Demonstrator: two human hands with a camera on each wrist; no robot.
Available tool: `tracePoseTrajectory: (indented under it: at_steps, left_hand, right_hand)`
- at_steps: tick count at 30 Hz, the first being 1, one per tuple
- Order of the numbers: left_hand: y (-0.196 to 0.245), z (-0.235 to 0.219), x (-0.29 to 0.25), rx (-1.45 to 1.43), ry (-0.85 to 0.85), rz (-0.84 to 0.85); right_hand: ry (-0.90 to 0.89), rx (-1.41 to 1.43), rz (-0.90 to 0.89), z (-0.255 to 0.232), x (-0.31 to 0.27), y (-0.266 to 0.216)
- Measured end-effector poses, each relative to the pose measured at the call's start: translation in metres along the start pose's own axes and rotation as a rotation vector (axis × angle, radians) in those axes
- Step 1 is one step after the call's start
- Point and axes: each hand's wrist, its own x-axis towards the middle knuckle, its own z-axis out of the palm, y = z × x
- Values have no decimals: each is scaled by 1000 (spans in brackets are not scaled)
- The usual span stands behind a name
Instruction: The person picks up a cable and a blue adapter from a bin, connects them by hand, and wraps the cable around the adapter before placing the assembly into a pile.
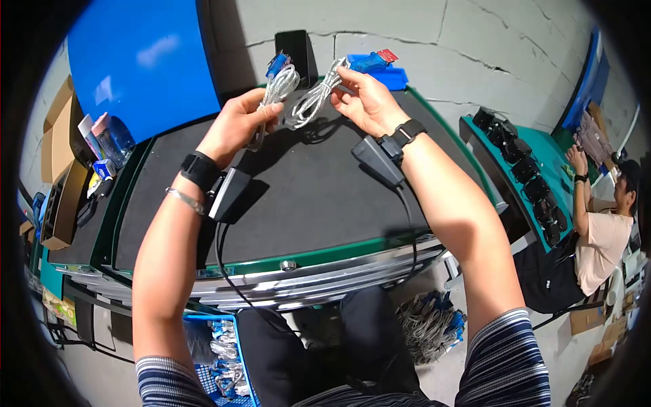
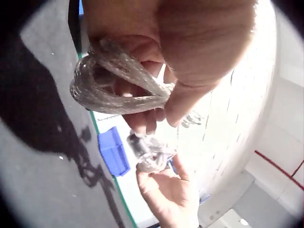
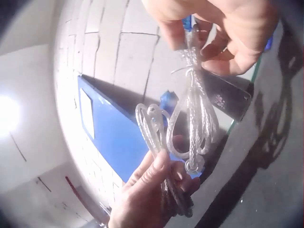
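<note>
Taking 12 o'clock as straight ahead of you, your left hand [image 1: 245, 120] is at 11 o'clock over the dark mat [image 1: 298, 203], and your right hand [image 1: 369, 103] is at 1 o'clock; each holds a coiled silver cable. With your left thumb and curled fingers you pinch the left cable [image 1: 282, 86] partway along its coil, so most of the loops stand out toward 1 o'clock from the fingertips, while a smaller part sticks out toward 6 o'clock below the grip. Its blue plug [image 1: 277, 66] sits beyond your fingers at 12 o'clock, clear of them. Your right thumb and forefinger pinch the right cable [image 1: 313, 106] close to its plug end, and the other fingers curl loosely beside it. From that pinch the loops hang toward 7 o'clock, with the tie [image 3: 185, 70] just past the fingertips, and the second blue plug [image 1: 368, 63] with its red tag [image 1: 387, 55] points toward 2 o'clock. The two coils are just beside each other between your hands; you cannot tell whether they touch. A blue tray [image 1: 393, 80] lies behind the right hand at 1 o'clock, and a flat black slab [image 1: 303, 51] is behind the left cable at 12 o'clock.
</note>
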Motion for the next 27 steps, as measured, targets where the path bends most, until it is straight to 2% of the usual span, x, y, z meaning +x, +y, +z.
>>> tracePoseTrajectory:
  at_steps: [3,4,5,8,10,12,16,23,27]
  left_hand:
    - [1,1,-4,30,69,-64]
    - [-1,2,-3,138,75,-90]
    - [-4,3,-1,242,74,-114]
    - [-12,4,2,306,-8,-141]
    - [-18,3,1,302,-3,-160]
    - [-18,1,0,456,-75,-104]
    - [-11,3,-7,642,-167,-97]
    - [-8,-5,-15,707,-136,-54]
    - [-10,-6,-13,682,-71,-45]
  right_hand:
    - [-179,-15,100,-13,8,5]
    - [-191,-12,117,-11,4,4]
    - [-187,-18,129,-8,0,4]
    - [-174,-36,148,-4,-8,6]
    - [-196,-38,131,-4,-5,10]
    - [-182,-42,133,-2,-7,10]
    - [-190,-60,142,-2,-11,8]
    - [-142,-86,143,-3,-14,7]
    - [-149,-258,134,0,-15,7]
